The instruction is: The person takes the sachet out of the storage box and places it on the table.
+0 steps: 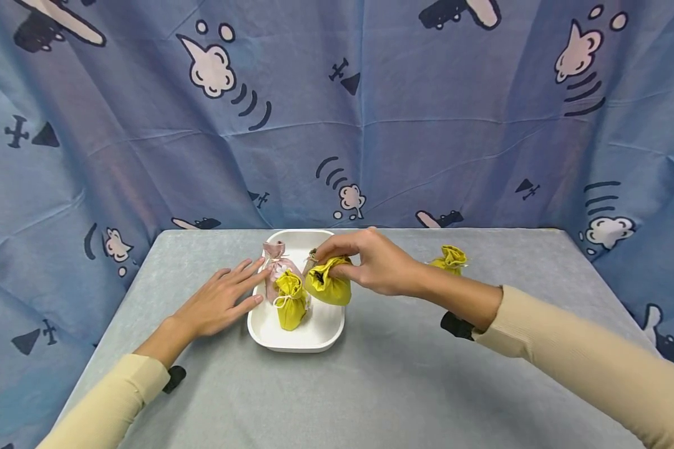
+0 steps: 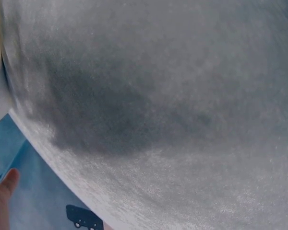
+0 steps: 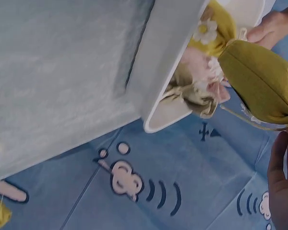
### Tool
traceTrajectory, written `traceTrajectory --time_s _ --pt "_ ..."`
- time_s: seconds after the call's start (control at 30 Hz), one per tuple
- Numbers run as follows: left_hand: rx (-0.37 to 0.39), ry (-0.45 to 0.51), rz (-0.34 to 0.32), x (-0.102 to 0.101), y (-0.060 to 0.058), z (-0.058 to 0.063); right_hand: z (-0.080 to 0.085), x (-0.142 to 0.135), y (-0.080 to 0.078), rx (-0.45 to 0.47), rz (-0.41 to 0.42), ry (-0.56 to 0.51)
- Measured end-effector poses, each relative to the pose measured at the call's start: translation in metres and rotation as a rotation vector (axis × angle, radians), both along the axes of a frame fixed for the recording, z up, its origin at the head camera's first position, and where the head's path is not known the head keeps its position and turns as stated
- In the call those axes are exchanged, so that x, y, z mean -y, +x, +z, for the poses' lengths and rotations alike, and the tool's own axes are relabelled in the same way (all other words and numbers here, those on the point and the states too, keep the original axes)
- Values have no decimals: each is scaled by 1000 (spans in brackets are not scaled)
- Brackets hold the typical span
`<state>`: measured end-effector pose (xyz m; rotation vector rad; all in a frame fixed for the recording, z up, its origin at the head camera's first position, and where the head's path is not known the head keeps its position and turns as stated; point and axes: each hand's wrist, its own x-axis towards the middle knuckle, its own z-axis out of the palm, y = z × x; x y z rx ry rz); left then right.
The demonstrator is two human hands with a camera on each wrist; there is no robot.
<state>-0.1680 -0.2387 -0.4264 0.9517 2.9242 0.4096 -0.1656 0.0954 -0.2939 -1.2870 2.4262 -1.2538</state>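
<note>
My right hand (image 1: 365,265) is pinching a plump yellow cloth pouch (image 1: 330,290), partly hiding a beige cloth pouch (image 3: 199,100); my left hand (image 1: 218,304) is spreading loosely, unfilled, beside the rounded white tray (image 1: 320,329).

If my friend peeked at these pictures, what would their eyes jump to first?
Probably the bright yellow pouch the right hand holds over the right side of the white tray. Next, maybe the other yellow pouch inside the tray, in front of the pink pouch. Behind the table hangs a big blue patterned curtain.
</note>
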Motion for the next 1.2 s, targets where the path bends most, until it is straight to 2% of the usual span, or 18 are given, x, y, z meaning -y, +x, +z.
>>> traceTrajectory --time_s 0.3,0.5,0.83,1.2 --pt "12 -13 8 0 -1 0 18 -26 -9 -109 -77 1" --pt "15 -15 10 0 0 0 21 -46 -14 -131 -149 37" --pt "7 -11 5 0 0 0 1 -79 -25 -122 -245 64" --pt "-3 2 -7 0 0 0 -25 -103 -32 -98 -377 110"
